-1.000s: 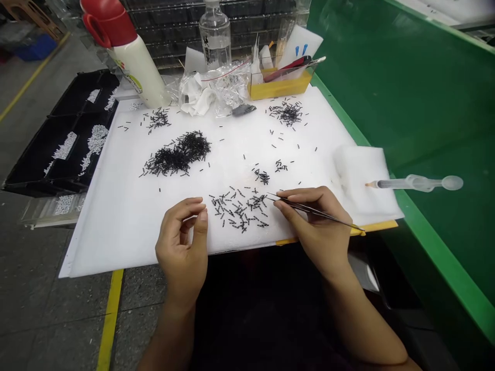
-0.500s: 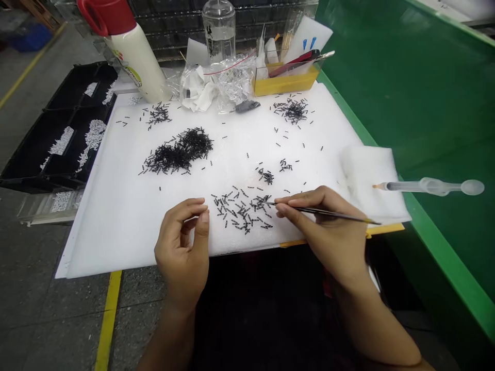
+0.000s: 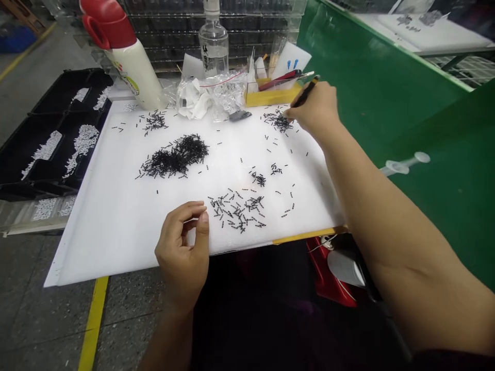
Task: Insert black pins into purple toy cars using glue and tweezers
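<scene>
My right hand (image 3: 317,108) is closed on a thin dark tool (image 3: 307,91) with a yellowish end. It is over the back right pile of small black pieces (image 3: 280,121); the tool's tip is hidden. My left hand (image 3: 183,247) rests at the front edge of the white foam sheet (image 3: 112,221), its fingers curled and thumb close to the fingertips; whether anything is between them is too small to tell. Just right of it lie scattered black pieces (image 3: 240,211). A larger dark heap (image 3: 174,157) lies at the centre left, with a smaller pile (image 3: 155,121) behind it.
A white bottle with a red lid (image 3: 135,67), a clear bottle (image 3: 214,46), crumpled plastic (image 3: 228,95) and a yellow-edged holder (image 3: 273,97) line the back. Black trays (image 3: 23,139) stand left. A syringe (image 3: 402,166) lies right, partly behind my forearm.
My right hand has moved with the tool from the front scatter to the back right pile. My left hand has stayed in place. The view has shifted slightly.
</scene>
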The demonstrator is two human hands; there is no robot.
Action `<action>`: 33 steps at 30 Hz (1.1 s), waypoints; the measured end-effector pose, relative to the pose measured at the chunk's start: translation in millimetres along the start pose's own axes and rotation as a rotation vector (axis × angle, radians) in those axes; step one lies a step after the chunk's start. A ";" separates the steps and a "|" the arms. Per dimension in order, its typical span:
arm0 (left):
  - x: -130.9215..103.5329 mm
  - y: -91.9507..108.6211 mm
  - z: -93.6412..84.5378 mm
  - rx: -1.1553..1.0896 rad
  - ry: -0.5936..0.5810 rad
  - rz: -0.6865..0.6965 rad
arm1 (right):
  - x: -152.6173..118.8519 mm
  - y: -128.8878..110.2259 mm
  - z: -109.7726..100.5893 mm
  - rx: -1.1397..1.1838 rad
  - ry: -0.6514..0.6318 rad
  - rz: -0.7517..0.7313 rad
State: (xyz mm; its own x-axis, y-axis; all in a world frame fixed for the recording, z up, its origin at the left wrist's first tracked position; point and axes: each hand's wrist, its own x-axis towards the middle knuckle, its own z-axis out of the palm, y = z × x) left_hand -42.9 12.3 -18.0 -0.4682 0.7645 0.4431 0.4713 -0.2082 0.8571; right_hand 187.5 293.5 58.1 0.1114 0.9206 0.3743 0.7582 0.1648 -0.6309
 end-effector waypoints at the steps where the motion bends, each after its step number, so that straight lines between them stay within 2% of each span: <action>1: 0.3 0.3 -0.9 -0.008 -0.008 -0.009 | -2.5 -2.7 -4.1 0.031 0.038 0.044; 3: 0.9 0.7 -2.1 -0.031 -0.018 -0.016 | -11.3 -11.0 -16.0 0.142 0.098 0.062; 4: 1.3 0.8 -2.4 -0.042 -0.020 -0.018 | -16.5 -15.4 -21.8 0.220 0.107 0.019; 6: 2.0 0.8 -2.7 -0.058 -0.020 -0.025 | -26.7 -21.5 -28.6 0.383 0.078 -0.073; 8: 3.0 1.3 -3.4 -0.061 -0.014 -0.052 | -35.1 -22.8 -26.7 0.566 0.059 -0.102; 12: 6.3 4.7 -6.6 0.047 -0.042 -0.092 | -46.0 -19.3 -13.1 0.890 0.004 0.090; 14: 7.9 7.5 -7.1 0.120 -0.081 -0.097 | -51.0 -21.4 -12.7 0.967 -0.048 0.130; 17: 9.2 11.4 -5.5 0.171 -0.115 -0.105 | -61.8 -31.5 -19.4 0.930 -0.137 0.157; 20: 8.9 13.2 -2.9 0.209 -0.129 -0.098 | -78.1 -43.8 -19.9 0.866 -0.306 0.114; 25: 7.5 12.4 -0.6 0.256 -0.139 -0.082 | -108.7 -53.6 1.7 0.776 -0.670 -0.033; 27: 7.1 11.8 0.0 0.262 -0.132 -0.074 | -117.5 -54.3 9.9 0.735 -0.769 -0.071; 33: 7.2 10.1 0.4 0.256 -0.125 -0.055 | -127.8 -57.5 16.4 0.580 -0.834 -0.175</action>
State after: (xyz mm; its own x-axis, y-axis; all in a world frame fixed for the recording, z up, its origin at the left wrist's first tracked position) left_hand -41.3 16.1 -6.3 -0.4101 0.8431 0.3480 0.6281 -0.0156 0.7780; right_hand 119.1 172.2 35.4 -0.6195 0.7839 0.0410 0.2700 0.2618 -0.9266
